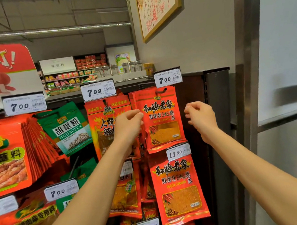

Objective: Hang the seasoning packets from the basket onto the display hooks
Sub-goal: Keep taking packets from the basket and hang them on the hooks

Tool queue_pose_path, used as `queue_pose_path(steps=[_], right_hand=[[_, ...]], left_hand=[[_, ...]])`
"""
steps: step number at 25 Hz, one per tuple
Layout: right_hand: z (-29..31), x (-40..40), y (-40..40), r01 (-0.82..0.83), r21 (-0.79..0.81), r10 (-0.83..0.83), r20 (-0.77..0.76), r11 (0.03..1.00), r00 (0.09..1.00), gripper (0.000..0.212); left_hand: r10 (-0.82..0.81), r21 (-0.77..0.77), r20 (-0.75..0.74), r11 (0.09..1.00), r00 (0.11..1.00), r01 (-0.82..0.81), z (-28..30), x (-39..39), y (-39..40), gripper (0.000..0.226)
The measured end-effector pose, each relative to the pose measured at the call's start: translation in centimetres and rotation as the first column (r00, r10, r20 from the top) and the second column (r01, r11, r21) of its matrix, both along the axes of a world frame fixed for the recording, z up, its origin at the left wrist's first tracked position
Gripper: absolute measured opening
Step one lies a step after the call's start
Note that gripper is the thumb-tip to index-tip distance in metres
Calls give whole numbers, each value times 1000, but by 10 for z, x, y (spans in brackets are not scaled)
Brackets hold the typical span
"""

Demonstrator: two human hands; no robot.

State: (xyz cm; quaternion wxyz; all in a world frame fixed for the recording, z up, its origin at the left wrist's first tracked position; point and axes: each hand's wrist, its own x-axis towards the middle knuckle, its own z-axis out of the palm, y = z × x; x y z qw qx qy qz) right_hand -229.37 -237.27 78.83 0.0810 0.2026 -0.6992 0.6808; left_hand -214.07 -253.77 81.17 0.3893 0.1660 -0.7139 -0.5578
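The red seasoning packet (161, 118) hangs on the top right hook (161, 91), under the 7.00 price tag (168, 78). My left hand (128, 126) pinches its left edge, I think; my right hand (199, 115) hovers just beside it, fingers loosely curled, empty. Hanging looks done; next I fetch another from the basket, which is out of view.
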Motion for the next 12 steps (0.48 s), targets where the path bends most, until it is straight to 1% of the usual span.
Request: queue_pose_path(steps=[1,2,3,5,8,12], right_hand=[[-2,18,9,-43,-37,44,23,998,999,16],[-5,38,15,-95,-51,97,43,994,994,15],[-10,58,21,-139,-46,142,63,989,988,16],[-24,94,29,-195,-41,198,112,980,974,17],[-64,144,30,-244,-78,256,251,967,934,18],[-142,188,21,-260,-61,257,470,964,844,18]], left_hand=[[-55,-5,-1,998,999,55,-6,20,2,12],[-112,1,12,994,994,112,-11,40,3,14],[-158,24,33,987,987,157,-19,61,3,16],[-203,102,52,975,978,197,-38,97,-1,19],[-193,242,122,957,974,160,-82,153,-15,20],[-144,413,251,910,957,28,-159,215,-40,21]])
